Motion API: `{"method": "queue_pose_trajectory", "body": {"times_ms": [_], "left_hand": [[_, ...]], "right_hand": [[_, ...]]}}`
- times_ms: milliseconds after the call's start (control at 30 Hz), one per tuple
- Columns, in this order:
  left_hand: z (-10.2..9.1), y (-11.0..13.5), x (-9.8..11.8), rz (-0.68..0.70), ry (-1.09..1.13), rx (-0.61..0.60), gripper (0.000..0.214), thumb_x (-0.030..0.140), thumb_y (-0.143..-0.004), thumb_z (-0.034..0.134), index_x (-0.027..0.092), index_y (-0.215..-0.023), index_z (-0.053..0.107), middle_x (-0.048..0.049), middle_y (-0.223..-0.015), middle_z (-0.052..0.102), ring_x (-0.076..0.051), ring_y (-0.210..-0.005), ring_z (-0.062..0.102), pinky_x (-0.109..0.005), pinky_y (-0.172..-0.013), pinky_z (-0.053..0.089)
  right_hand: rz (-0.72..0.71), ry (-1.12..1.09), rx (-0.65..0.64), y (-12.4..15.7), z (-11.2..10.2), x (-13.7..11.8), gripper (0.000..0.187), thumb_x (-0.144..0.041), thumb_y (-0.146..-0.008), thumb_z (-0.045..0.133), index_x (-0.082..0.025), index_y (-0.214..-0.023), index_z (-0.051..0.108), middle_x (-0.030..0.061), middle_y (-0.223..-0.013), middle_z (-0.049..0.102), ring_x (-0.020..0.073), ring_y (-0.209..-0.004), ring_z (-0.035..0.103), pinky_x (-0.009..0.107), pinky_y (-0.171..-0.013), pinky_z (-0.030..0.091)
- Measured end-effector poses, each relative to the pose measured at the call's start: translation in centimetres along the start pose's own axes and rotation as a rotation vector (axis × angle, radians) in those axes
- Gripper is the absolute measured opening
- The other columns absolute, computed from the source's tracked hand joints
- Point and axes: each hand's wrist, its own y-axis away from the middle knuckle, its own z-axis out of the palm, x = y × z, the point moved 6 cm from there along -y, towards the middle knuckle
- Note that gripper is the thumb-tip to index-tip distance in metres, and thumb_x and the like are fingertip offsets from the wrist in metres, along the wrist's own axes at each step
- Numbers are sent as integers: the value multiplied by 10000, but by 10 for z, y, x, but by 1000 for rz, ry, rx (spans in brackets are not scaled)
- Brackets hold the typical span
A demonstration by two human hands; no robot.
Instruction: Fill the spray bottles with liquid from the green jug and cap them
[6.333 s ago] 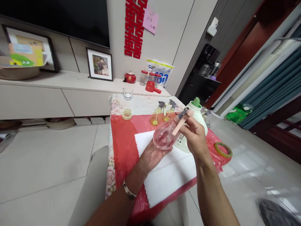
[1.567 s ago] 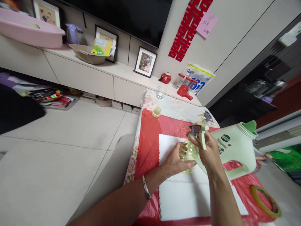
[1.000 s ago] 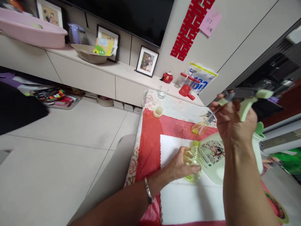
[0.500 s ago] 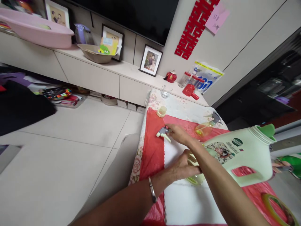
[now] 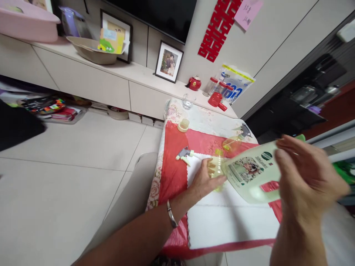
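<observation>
My left hand [image 5: 205, 181] is closed around a small clear yellow-green bottle [image 5: 217, 167] with no top, standing on a white cloth [image 5: 222, 221]. Its grey and pale green spray head [image 5: 183, 153] lies by itself on the red table cover [image 5: 173, 173], left of the bottle. My right hand [image 5: 305, 177] is raised and blurred, fingers apart, holding nothing. It hovers by the neck end of a large pale green jug [image 5: 249, 171] with a picture label, just right of the bottle.
A second spray bottle [image 5: 235, 141] lies further back on the red cover. A yellow cap [image 5: 183, 125] and a glass [image 5: 187, 101] stand at the table's far end. Behind runs a low cabinet [image 5: 83, 83] with a framed photo [image 5: 168, 66], red teapot and jars.
My right hand lifted the spray head off the bottle, set it on the red cover to the left, then swung right to the jug. My left hand kept holding the bottle.
</observation>
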Motion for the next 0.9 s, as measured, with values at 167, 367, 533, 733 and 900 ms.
{"method": "queue_pose_trajectory", "body": {"times_ms": [167, 367, 533, 733, 900], "left_hand": [[-5, -7, 3, 36, -124, 143, 750, 194, -651, 837, 237, -1281, 431, -109, -1246, 607, -258, -1103, 628, -425, -934, 530], [-3, -13, 1, 192, -157, 123, 791, 146, -631, 847, 230, -1297, 427, -113, -1334, 561, -286, -1257, 543, -470, -1066, 448], [-2, -18, -4, 258, -255, 94, 827, 108, -622, 838, 233, -1330, 429, -105, -1370, 522, -298, -1313, 483, -480, -1122, 384], [3, -19, -4, 281, -407, 58, 843, 87, -573, 866, 222, -1303, 465, -102, -1329, 544, -311, -1274, 505, -486, -1106, 394], [3, -21, -5, 292, -411, 65, 850, 82, -567, 864, 221, -1303, 463, -100, -1323, 541, -318, -1276, 501, -497, -1118, 384]], "right_hand": [[337, 167, 292, 46, -75, 63, 470, -367, -829, 754, -236, -1275, 684, 56, -1226, 637, 272, -1174, 616, 470, -1075, 493], [702, -81, 196, 100, -82, 152, 636, -407, -594, 868, -186, -1170, 717, 59, -1109, 695, 250, -1053, 660, 482, -1079, 467], [832, -255, 171, 123, -63, 187, 551, -357, -509, 895, -145, -976, 694, 24, -934, 690, 163, -858, 658, 318, -852, 562], [882, -179, 322, 126, -54, 207, 244, -340, -912, 697, -115, -935, 604, -6, -825, 586, 73, -666, 547, 198, -597, 497], [919, -58, 347, 108, -60, 197, 236, -345, -956, 642, -116, -930, 590, -24, -771, 539, 56, -607, 492, 175, -548, 454]]}}
